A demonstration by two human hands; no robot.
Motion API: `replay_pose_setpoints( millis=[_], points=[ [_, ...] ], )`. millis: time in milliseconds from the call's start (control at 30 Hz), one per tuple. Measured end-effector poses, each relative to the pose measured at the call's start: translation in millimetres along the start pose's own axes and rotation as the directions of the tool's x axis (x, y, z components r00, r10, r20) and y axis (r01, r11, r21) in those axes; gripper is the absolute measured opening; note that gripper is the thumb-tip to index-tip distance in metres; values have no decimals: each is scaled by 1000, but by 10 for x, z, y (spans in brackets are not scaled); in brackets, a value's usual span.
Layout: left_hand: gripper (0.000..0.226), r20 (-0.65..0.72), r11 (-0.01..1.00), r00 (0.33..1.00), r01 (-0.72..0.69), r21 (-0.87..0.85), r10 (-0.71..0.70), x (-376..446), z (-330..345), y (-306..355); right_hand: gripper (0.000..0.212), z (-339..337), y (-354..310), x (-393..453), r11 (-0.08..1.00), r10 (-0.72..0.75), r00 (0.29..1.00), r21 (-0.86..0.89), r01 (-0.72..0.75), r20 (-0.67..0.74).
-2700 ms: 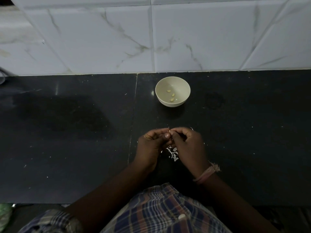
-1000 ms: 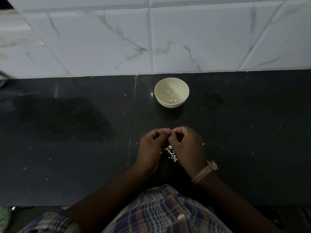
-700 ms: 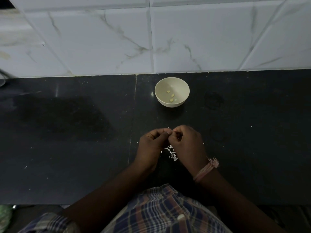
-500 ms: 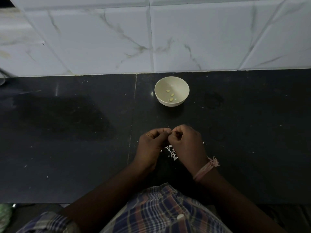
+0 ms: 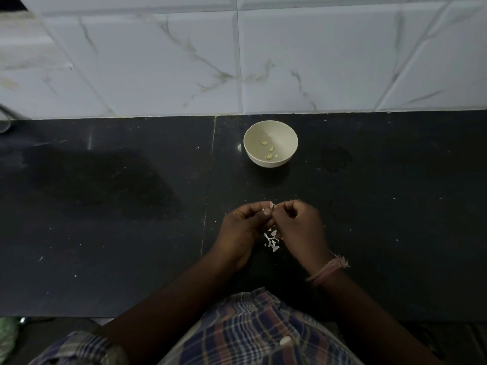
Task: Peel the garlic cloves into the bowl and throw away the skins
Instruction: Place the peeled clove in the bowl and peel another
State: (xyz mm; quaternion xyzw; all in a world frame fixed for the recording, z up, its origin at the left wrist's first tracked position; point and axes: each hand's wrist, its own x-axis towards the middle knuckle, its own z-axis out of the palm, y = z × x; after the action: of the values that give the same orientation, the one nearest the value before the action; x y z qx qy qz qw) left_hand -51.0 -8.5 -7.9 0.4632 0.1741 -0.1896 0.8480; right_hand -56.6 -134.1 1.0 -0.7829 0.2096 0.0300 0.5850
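Observation:
A small cream bowl (image 5: 270,127) stands on the black counter near the tiled wall, with three peeled garlic cloves (image 5: 270,148) inside. In front of it my left hand (image 5: 242,227) and my right hand (image 5: 300,225) meet fingertip to fingertip, both pinching a small garlic clove (image 5: 272,206) that is mostly hidden by the fingers. A little heap of white garlic skins (image 5: 271,239) lies on the counter between and below my hands.
The black stone counter (image 5: 105,206) runs left and right, with a seam just left of my hands and small white specks scattered on it. White marble tiles (image 5: 237,61) back the counter. My checked shirt fills the bottom edge.
My hands have stayed in the same place above the skins, fingers working slightly on the clove. The bowl and its three cloves have not moved.

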Motion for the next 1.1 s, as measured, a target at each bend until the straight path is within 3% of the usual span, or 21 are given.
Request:
replay_pose_setpoints(
  millis=[67,267,333,400,467,533,633,767,867,1100],
  points=[
    [18,-25,1000,1000,5,8,-5,25,-17,7,8,5,-4,0,1000,-6,1000,24,7,-22],
    [24,-36,998,999,-14,66,16,47,-59,6,27,-20,57,9,976,-133,988,-186,117,-79],
    [25,-34,995,999,-12,100,15,47,-64,-11,21,-15,92,18,953,-186,981,-252,167,-51],
    [27,-40,991,999,20,129,-15,49,-68,-11,2,-13,118,9,936,-231,973,-275,219,-13],
    [30,-50,989,996,74,130,-68,50,-74,10,18,-5,150,8,909,-311,950,-293,297,0],
    [30,-41,988,994,107,110,-103,41,-69,36,21,4,141,-3,862,-409,913,-325,389,8],
    [34,-10,985,993,114,127,-113,4,-47,80,31,34,146,-27,765,-515,848,-380,520,122],
    [40,7,978,992,127,165,-130,8,-64,103,60,63,279,-19,733,-421,828,-400,551,369],
    [36,-31,983,989,145,113,-142,34,-96,94,66,58,334,-19,785,-284,896,-454,421,341],
    [21,-91,989,990,118,88,-110,52,-134,73,50,148,267,-11,811,-407,877,-341,476,257]
  ],
)
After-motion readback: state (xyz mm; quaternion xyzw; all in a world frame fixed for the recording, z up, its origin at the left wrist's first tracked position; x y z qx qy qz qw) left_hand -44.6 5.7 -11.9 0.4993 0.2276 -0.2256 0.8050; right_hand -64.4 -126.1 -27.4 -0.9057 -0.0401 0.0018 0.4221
